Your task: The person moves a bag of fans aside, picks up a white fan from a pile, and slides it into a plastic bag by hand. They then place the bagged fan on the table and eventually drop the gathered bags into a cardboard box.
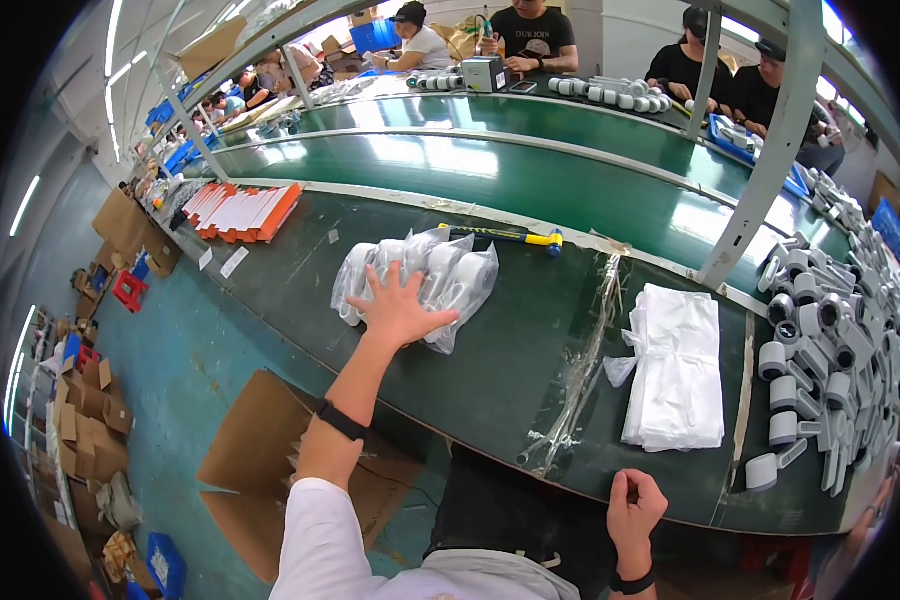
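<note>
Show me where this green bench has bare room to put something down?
Bare bench lies between the bagged rolls under the left hand and the white bag stack. The right end is crowded with grey rollers.

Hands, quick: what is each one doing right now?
Left hand: open, fingers spread, pressed flat on the bagged rolls.
Right hand: fingers curled at the table edge; whether it pinches anything cannot be told.
</note>
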Demonstrator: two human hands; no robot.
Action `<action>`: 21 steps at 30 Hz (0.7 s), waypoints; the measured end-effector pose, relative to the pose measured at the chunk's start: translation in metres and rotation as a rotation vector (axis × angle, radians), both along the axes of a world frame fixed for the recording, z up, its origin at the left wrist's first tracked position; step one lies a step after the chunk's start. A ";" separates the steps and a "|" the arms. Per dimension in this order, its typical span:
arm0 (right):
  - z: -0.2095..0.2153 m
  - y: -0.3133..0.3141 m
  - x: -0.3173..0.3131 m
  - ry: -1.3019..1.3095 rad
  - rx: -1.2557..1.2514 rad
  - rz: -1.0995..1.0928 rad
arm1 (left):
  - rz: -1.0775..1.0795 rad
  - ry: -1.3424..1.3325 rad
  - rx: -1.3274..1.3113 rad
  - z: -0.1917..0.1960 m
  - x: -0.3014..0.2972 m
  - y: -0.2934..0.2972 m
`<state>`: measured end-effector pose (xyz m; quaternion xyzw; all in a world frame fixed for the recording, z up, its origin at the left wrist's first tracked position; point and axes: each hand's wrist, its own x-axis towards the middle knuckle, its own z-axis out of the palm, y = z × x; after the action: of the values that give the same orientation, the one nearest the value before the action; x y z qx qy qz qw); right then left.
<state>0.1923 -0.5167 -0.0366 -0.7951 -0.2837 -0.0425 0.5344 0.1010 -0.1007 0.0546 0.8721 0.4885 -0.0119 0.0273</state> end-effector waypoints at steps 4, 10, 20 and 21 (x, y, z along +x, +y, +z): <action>-0.001 0.000 0.000 0.010 -0.009 0.006 | 0.046 0.035 -0.051 0.000 0.000 0.012; 0.006 0.001 0.000 -0.019 -0.007 0.017 | 0.089 -0.013 -0.173 -0.002 -0.008 0.032; 0.004 0.002 0.000 -0.016 0.012 -0.003 | 0.016 -0.028 -0.187 -0.002 -0.018 0.046; 0.004 0.003 0.000 -0.018 0.013 -0.006 | -0.003 -0.045 -0.164 -0.003 -0.018 0.047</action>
<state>0.1919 -0.5140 -0.0329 -0.7921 -0.2859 -0.0530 0.5367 0.0826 -0.0542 0.0520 0.8676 0.4839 -0.0325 0.1096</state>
